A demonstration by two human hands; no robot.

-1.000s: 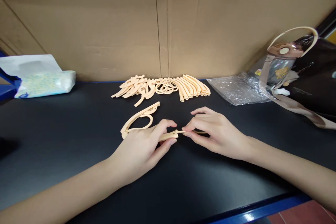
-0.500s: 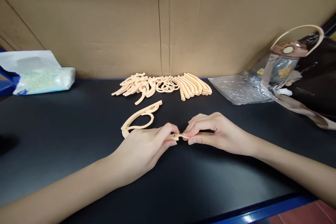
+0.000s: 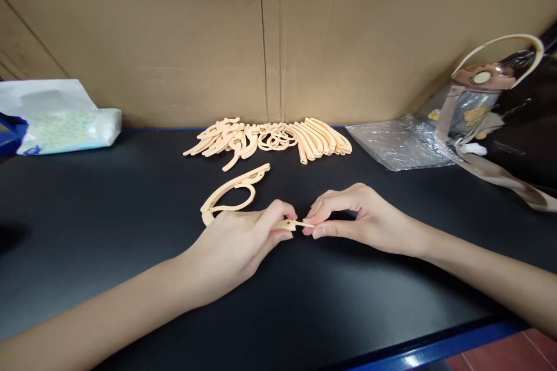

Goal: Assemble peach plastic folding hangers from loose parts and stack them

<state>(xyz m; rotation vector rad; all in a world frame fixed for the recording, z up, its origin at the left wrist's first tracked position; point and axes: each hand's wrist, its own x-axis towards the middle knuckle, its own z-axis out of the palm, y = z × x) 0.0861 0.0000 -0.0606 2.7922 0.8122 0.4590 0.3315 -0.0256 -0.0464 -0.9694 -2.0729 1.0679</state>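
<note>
Left fingers [image 3: 284,236] pinch a pale bar [image 3: 284,225]. Right fingers [image 3: 321,232] grasp a thin strip [image 3: 305,225] at the bar's end.

passage: front tabletop [image 3: 296,307] | blocking ahead: curved frame [image 3: 235,182], piled pieces [image 3: 251,142], cardboard [image 3: 174,40]

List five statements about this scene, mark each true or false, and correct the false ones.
1. The bare left hand holds a pale, wood-coloured piece. True.
2. The bare right hand holds a clear bottle. False: its fingertips pinch a thin, pale stick.
3. Pale, curved, wood-coloured parts lie before a brown cardboard wall. True.
4. The clear, crinkled plastic sheet lies left of both hands. False: it lies farther right.
5. The smooth, flat tabletop is black. True.
</note>
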